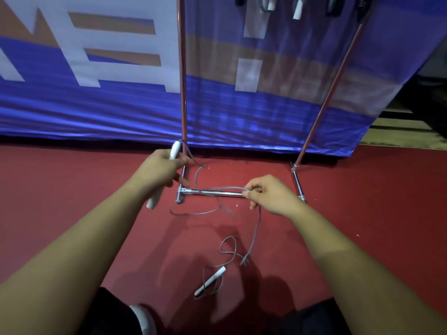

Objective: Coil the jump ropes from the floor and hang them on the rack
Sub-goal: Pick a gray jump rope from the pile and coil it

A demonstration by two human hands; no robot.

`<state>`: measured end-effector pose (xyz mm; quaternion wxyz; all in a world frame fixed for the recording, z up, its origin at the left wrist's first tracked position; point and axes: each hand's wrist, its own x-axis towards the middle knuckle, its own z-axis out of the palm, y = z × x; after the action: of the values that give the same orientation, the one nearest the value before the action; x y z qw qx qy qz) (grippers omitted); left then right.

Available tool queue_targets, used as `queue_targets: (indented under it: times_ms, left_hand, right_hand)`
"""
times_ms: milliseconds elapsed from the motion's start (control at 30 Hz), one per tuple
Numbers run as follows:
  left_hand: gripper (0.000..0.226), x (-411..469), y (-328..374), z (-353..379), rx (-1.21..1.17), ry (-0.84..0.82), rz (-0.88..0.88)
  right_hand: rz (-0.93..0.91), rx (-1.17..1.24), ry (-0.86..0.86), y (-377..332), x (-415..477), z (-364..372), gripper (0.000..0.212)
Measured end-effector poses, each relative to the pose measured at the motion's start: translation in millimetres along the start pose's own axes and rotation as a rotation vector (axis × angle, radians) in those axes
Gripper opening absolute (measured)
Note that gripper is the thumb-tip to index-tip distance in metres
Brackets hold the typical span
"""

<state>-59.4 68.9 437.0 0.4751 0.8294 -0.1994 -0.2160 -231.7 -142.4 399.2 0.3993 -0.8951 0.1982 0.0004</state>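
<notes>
Grey cord stretches thin between both hands, white handle on carpet.

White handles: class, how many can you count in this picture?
5: two in the left hand, one on the floor, two hanging on the rack. Others may be hidden.

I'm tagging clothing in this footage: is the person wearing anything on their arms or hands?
Nothing shows on them. The left hand and right hand are bare, with no gloves, rings, watch or wristbands in view. Both forearms are uncovered to the frame's edge, so no sleeves are visible.
</notes>
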Motion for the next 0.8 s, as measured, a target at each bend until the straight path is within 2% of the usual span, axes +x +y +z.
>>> queue_targets:
  times_ms: [100,200,300,400,433,533,567,633,733,800]
  left_hand:
    - [0.026,-11.7,5.9,18.1,0.009,-0.053,-0.037]
    - [0.025,-27.0,14.3,33.4,-0.098,-0.328,-0.029]
    - [0.028,-29.4,14.9,40.2,-0.117,-0.527,0.034]
    - [0.027,-22.0,17.3,35.3,-0.315,-0.45,0.015]
    - [0.027,-19.1,19.2,31.3,-0.416,-0.39,0.001]
    - [0.029,-5.8,17.7,12.9,-0.672,-0.201,-0.077]
    - [0.03,-2.3,14.8,6.5,-0.675,-0.151,-0.092]
    - [0.028,-0.2,10.2,-1.1,-0.573,-0.082,-0.123]
    - [0.013,-1.8,5.0,-1.6,-0.396,-0.067,-0.2]
    - [0.011,-4.6,3.9,2.7,-0.252,-0.091,-0.164]
  right_hand:
    - [-0.06,0.106,-0.083,-19.4,-6.0,13.1,0.015]
    - [-0.132,0.213,-0.084,-35.8,-6.4,19.0,0.014]
    - [-0.126,0.468,-0.045,-44.7,-7.4,13.9,0.013]
    - [-0.095,0.626,-0.151,-34.2,-4.0,4.7,0.019]
    - [-0.075,0.566,-0.212,-27.4,-2.6,0.9,0.02]
    - [0.029,0.116,-0.319,3.0,3.1,-7.4,0.018]
    - [0.081,0.024,-0.325,13.0,3.3,-10.6,0.017]
    - [0.165,0.011,-0.287,27.1,4.1,-15.8,0.017]
    - [0.15,0.176,-0.131,28.9,8.2,-22.4,0.014]
    - [0.124,0.28,-0.116,16.7,8.9,-21.8,0.01]
